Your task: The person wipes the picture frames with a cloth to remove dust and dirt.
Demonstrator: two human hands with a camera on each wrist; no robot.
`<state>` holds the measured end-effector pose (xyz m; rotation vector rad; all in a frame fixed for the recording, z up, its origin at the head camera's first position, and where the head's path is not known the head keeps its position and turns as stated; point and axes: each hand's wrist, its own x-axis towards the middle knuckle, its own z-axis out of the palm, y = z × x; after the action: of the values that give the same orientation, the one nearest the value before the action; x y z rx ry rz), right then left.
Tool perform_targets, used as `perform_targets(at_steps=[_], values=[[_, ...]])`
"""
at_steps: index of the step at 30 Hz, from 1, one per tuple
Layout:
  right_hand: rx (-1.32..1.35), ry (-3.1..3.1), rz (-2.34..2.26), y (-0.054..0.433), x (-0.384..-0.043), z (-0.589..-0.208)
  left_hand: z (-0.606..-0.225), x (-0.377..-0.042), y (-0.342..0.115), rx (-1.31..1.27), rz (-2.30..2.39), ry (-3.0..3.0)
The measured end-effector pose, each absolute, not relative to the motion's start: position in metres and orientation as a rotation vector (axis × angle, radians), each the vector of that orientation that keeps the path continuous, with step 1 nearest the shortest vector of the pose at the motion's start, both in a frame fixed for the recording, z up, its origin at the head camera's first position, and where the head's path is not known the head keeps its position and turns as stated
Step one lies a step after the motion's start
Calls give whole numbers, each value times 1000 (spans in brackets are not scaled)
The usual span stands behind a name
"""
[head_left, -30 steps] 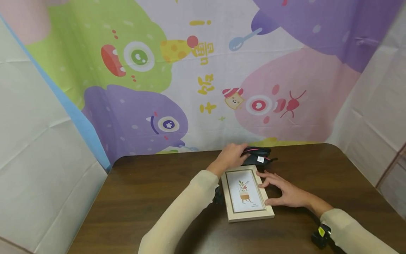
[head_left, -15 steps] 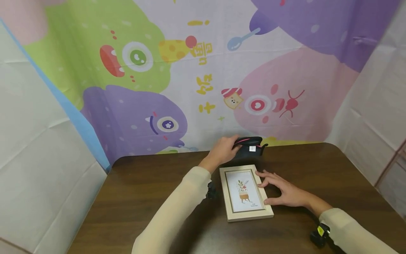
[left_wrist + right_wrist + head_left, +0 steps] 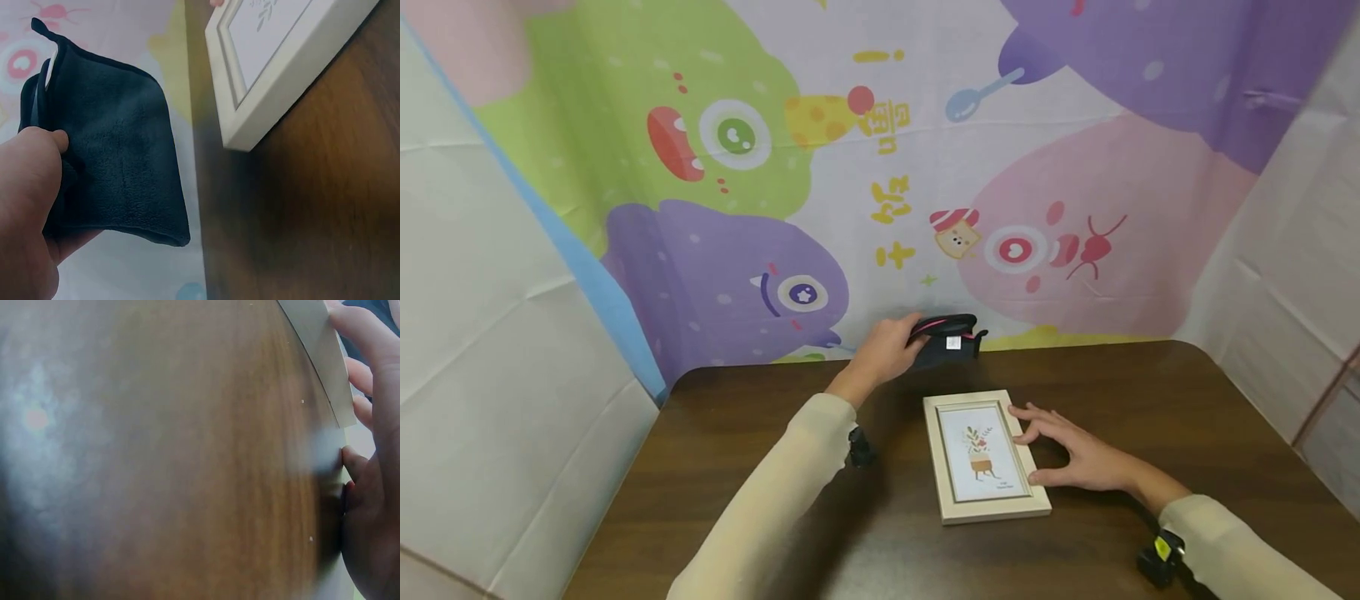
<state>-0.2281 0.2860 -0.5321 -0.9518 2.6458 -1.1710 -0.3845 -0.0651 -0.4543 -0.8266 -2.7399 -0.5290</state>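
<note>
My left hand grips a folded dark cloth with black edging, a pink strip and a small white tag. In the left wrist view the cloth hangs in a folded flap, its loop at the upper corner and my thumb across the fold. A cream picture frame with a plant picture lies face up on the table. My right hand touches the frame's right border with spread fingertips and thumb. In the right wrist view these fingers meet the frame's side.
The brown wooden table reaches back to a cartoon-printed curtain, close behind the cloth. Pale sheets hang at the left and right sides. A small black device is on the right wrist.
My left hand has carried the cloth from beyond the frame's top edge leftward and slightly up, close to the curtain. My right hand and the frame have stayed in place.
</note>
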Motion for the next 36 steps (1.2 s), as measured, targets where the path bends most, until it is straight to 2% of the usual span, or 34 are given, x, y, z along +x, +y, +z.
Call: perform_targets(at_steps=[5, 9, 16, 18, 22, 23, 25, 36], values=[[-957, 2646, -1180, 286, -228, -533, -419, -355, -74, -815, -590, -2751], [-953, 2648, -1171, 285, -228, -533, -414, -344, -80, -835, -512, -2736], [-954, 2655, -1170, 286, -229, -534, -417, -331, -83, -938, -470, -2673], [-951, 2655, -1166, 286, -229, -534, -448, -355, -89, -972, -468, -2630], [-958, 2653, -1171, 287, -228, -533, -459, -354, -88, -1013, -458, -2626], [-964, 2655, -1173, 287, -228, -533, -461, -352, -87, -1017, -451, -2621], [-976, 2656, -1180, 287, -228, -533, -435, -324, -81, -1013, -443, -2664], [-992, 2659, -1173, 286, -228, -533, -449, -307, -83, -1056, -435, -2760]])
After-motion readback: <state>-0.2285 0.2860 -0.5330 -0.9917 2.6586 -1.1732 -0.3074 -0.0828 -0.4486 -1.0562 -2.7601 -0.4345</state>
